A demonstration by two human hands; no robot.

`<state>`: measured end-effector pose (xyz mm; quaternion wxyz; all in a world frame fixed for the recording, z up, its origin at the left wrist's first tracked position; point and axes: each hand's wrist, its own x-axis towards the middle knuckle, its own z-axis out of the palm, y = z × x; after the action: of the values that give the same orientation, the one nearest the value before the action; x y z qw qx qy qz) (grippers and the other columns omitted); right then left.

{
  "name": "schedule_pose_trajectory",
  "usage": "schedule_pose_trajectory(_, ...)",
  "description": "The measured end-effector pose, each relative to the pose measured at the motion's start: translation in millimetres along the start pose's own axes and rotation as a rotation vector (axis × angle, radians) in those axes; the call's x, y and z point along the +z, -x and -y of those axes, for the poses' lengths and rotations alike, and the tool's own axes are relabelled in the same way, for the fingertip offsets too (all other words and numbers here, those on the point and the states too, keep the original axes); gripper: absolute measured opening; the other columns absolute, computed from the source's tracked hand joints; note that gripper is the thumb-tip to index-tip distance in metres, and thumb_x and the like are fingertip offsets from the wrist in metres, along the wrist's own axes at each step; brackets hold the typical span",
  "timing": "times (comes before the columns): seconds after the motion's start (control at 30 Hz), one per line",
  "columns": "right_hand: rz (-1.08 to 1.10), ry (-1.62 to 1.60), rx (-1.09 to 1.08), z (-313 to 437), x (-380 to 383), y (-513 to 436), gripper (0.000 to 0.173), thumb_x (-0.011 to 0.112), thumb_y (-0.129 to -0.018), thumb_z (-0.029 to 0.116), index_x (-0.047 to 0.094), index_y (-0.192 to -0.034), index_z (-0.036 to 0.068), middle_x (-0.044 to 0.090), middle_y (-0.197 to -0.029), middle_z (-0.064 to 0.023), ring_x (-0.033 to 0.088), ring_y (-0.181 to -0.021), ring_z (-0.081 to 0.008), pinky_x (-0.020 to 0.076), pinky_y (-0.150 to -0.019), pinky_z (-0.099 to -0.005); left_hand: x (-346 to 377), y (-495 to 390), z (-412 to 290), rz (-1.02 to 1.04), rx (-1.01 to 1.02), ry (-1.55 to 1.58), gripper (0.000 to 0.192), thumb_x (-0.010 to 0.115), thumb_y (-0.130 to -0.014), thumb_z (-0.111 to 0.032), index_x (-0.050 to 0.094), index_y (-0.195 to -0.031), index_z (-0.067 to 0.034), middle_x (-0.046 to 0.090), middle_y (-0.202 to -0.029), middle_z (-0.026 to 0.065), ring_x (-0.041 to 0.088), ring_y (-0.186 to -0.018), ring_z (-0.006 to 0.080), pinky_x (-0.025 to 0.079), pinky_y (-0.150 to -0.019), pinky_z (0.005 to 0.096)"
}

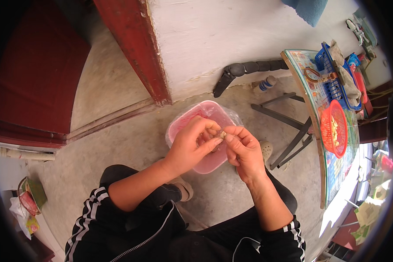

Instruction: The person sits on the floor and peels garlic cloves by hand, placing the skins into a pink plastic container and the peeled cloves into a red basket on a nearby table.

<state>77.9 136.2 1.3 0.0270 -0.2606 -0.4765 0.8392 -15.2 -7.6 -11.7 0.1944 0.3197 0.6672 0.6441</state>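
Note:
Between the fingertips of both hands is a small pale garlic clove (223,134). The thumb and forefinger of my left hand (191,140) pinch it from one side. From the other side, my right hand (244,147) grips it between thumb and forefinger. Both hands are above a pink plastic bin (207,169) lined with a clear plastic bag, which stands on the floor between my feet. Some dark scraps show inside the bin, partly hidden by my hands. On the table to the right, a red plastic basket (327,139) holds several peeled cloves (334,131).
A folding-leg table (332,186) stands at right, bearing a blue basket (335,88) with cloths. Beneath it are dark metal legs (288,118) and a bottle (267,84). A black padded pipe (249,68) runs along the wall. A red door frame (134,42) rises ahead.

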Motion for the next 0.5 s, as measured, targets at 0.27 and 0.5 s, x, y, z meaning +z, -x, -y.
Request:
schedule_pose_trajectory(0.27, 0.035, 0.100, 0.011, -0.8, 8.5, 3.1, 0.019, 0.062, -0.089, 0.011, 0.059, -0.103, 0.000, 0.058, -0.074, 0.0008, 0.040, -0.050, -0.0033, 0.0247, -0.041, -0.0175, -2.1, 1.3, 8.1, 0.001, -0.010, 0.097, 0.004, 0.060, -0.084, 0.000, 0.058, -0.087, -0.002, 0.053, -0.082, 0.0033, 0.056, -0.072, 0.0117, 0.047, -0.064, 0.0250)
schedule_pose_trajectory(0.5, 0.041, 0.097, -0.015, -7.5, 7.1, 3.3, 0.019, 0.060, -0.090, 0.012, 0.059, -0.105, 0.001, 0.059, -0.076, 0.0007, 0.040, -0.050, -0.0032, 0.0244, -0.042, -0.0174, -1.2, 0.0, 3.1, -0.038, 0.057, -0.088, 0.005, 0.058, -0.084, 0.001, 0.054, -0.082, -0.002, 0.054, -0.079, 0.0061, 0.056, -0.067, 0.0150, 0.046, -0.060, 0.0263)
